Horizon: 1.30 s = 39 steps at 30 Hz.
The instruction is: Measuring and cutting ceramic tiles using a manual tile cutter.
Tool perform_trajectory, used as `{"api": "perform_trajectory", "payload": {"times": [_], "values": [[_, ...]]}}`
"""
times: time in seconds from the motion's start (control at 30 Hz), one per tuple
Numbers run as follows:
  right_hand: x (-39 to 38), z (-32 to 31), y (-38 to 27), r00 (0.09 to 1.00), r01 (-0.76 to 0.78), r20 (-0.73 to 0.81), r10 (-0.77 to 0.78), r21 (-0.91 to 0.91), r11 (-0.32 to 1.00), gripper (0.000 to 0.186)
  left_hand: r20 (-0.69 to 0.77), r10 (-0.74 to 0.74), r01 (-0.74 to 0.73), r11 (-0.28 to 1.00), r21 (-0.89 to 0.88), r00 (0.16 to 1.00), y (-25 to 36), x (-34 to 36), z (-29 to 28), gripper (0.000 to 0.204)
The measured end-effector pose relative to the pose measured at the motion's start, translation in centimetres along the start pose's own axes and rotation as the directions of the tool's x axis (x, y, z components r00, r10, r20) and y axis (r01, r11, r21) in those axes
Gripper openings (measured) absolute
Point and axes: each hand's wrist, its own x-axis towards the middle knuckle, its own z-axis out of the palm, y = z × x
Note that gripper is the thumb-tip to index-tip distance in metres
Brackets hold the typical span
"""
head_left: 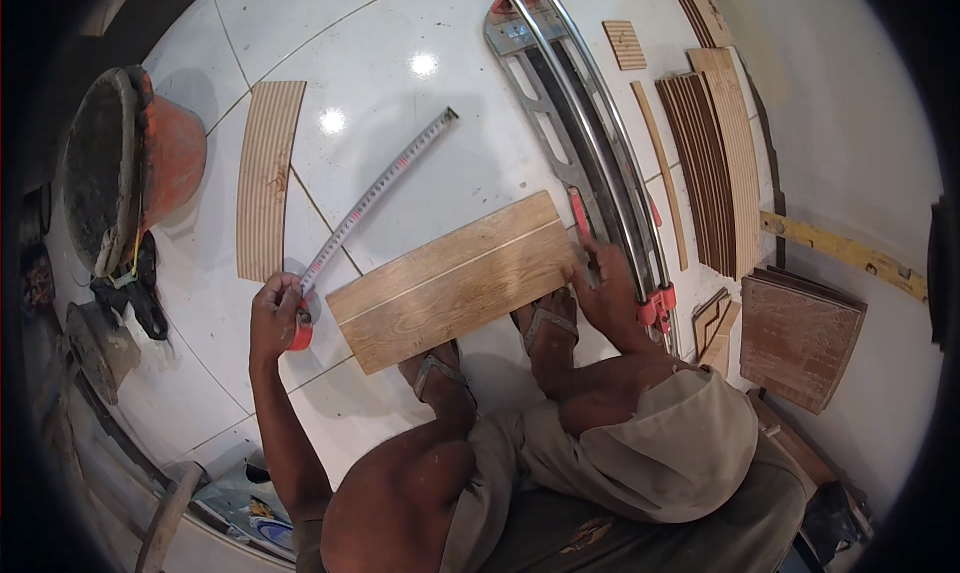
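My left hand (274, 318) is closed around a red-cased tape measure (301, 333). Its white blade (362, 208) is drawn out and points up and to the right, with the hooked end free above the floor. Before my feet lies a wood-look tile (455, 283), tilted up to the right, with a pale line along its length. At the tile's right end is my right hand (608, 291), fingers closed on a slim red pen-like stick (579, 213); its exact kind cannot be made out. Beside that hand stands a manual tile cutter (585, 123) with two steel rails.
A ribbed tile (270, 178) lies at left, near an orange bucket (175, 158) with a dark basin against it. Along the right wall are brown ribbed strips (695, 168), stacked brown tiles (800, 338) and a yellow level (850, 258). A hammer (168, 513) sits lower left.
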Motion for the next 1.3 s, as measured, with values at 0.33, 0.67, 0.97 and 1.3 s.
{"api": "perform_trajectory", "payload": {"times": [0.33, 0.67, 0.97, 1.3], "values": [[-1.3, 2.8, 0.3, 0.752, -0.648, 0.352, 0.558, 0.552, 0.525, 0.029, -0.304, 0.69, -0.205, 0.551, 0.809, 0.656, 3.3, 3.8, 6.0, 0.025], [-2.4, 1.9, 1.7, 0.747, -0.583, 0.432, 0.505, 0.79, 0.187, 0.023, -0.54, -0.19, 0.114, 0.979, -0.171, 0.82, -5.9, -7.5, 12.7, 0.057], [0.7, 2.4, 2.8, 0.651, -0.569, 0.477, 0.59, 0.821, -0.036, 0.028, -0.009, -0.068, 0.048, 0.776, -0.629, 0.998, 1.4, -4.4, 11.5, 0.056], [0.7, 3.9, 2.1, 0.6, -0.577, 0.619, 0.507, 0.774, -0.262, 0.027, -0.076, 0.012, -0.053, 0.832, -0.552, 0.997, 1.9, -1.1, 6.8, 0.056]]}}
